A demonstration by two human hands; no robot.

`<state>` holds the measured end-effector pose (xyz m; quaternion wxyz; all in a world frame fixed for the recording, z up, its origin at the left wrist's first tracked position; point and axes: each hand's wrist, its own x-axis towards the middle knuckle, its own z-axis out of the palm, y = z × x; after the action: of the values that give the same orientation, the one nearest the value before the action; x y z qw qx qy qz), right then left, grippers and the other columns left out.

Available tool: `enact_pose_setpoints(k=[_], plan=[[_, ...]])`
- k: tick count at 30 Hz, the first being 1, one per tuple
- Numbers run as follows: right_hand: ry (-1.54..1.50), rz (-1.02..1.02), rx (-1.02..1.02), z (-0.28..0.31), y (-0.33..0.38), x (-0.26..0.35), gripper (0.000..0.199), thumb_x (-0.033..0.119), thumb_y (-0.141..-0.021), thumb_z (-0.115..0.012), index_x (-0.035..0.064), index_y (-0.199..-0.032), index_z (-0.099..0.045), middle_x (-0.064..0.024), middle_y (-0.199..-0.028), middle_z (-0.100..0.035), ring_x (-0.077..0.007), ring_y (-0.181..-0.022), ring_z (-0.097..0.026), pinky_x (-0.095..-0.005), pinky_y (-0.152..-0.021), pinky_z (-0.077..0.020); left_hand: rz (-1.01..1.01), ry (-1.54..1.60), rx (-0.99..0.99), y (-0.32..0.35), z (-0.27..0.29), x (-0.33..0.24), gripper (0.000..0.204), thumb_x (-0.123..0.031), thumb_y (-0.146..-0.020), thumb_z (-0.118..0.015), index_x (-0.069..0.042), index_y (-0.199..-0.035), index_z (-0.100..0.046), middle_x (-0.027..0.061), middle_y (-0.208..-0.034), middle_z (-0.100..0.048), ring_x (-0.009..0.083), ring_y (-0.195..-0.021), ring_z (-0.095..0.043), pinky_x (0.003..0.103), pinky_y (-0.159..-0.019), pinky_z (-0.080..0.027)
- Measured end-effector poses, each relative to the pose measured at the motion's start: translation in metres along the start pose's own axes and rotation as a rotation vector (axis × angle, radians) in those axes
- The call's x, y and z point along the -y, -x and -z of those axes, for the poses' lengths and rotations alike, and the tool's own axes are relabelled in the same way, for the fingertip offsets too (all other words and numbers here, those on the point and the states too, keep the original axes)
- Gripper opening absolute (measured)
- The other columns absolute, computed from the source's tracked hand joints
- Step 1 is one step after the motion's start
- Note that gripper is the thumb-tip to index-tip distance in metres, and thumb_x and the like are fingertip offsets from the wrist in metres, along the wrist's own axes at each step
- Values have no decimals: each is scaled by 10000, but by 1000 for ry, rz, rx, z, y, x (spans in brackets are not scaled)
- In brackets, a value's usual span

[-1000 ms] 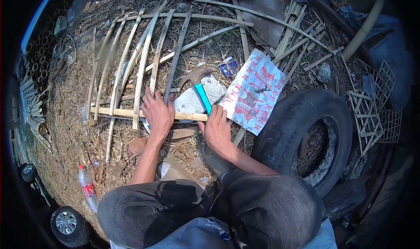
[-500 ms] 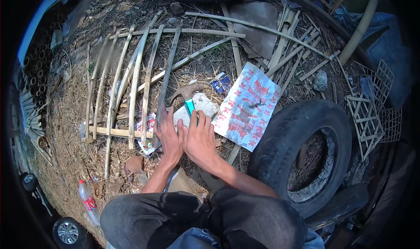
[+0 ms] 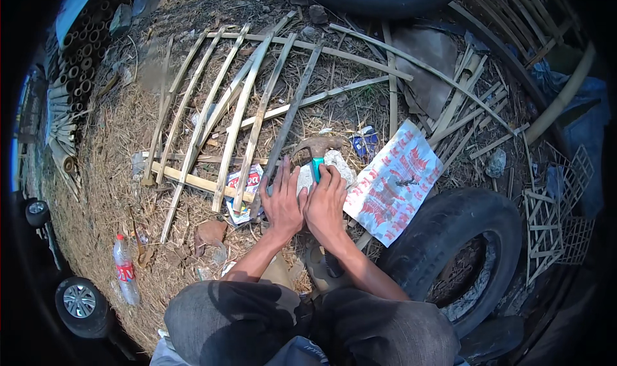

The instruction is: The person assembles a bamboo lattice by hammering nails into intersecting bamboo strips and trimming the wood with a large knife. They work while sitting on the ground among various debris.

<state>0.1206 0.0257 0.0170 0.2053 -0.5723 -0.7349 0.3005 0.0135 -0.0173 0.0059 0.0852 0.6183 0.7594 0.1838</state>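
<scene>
Roughly centre, both hands side by side over pale stone. Left hand flat, fingers spread, palm down w/ tips touching stone's left edge, gripping nothing. Right hand just right of it, fingers curled loosely round teal handle of hammer; rusty head lying atop stone's far side. Printed sheet right of stone, tyre beyond.

Bamboo frame left, tyre right — printed sack between

Two tyres, one plastic bottle, two hands.
</scene>
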Motion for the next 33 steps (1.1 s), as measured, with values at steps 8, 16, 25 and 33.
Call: enact_pose_setpoints(k=[8,16,25,33], plan=[[10,-56,-15,18,-17,10,442,137,-948,-553,-87,-1320,-471,-283,-1340,-464,-436,-1201,-465,-534,-1016,-377,-111,22,37,-22,9,-14,422,-286,-1038,-523,-151,-1438,-543,97,-1632,-366,257,-1500,-327,548,-1095,-218],[47,-90,-256,73,-104,4,298,174,-997,-516,-57,-1184,-545,-253,-1243,-533,-420,-1134,-502,-523,-969,-401,-254,416,172,-160,-7,-49,345,-265,-1018,-515,-19,-1251,-578,177,-1464,-513,355,-1309,-490,455,-988,-423],[244,-292,-526,77,-282,-102,364,279,-1018,-502,-63,-1113,-583,-258,-1157,-579,-432,-1136,-535,-547,-950,-438,-274,-46,42,-333,-159,-105,537,-379,-1041,-422,-18,-1437,-466,188,-1601,-361,318,-1498,-306,460,-1190,-261],[291,-339,-601,30,-381,-124,288,238,-1006,-529,-25,-1090,-610,-205,-1126,-608,-358,-1110,-558,-475,-986,-412,-155,-437,99,-318,-214,-84,667,-327,-993,-445,-138,-1610,-275,91,-1696,-178,273,-1581,-90,554,-1257,-26]])
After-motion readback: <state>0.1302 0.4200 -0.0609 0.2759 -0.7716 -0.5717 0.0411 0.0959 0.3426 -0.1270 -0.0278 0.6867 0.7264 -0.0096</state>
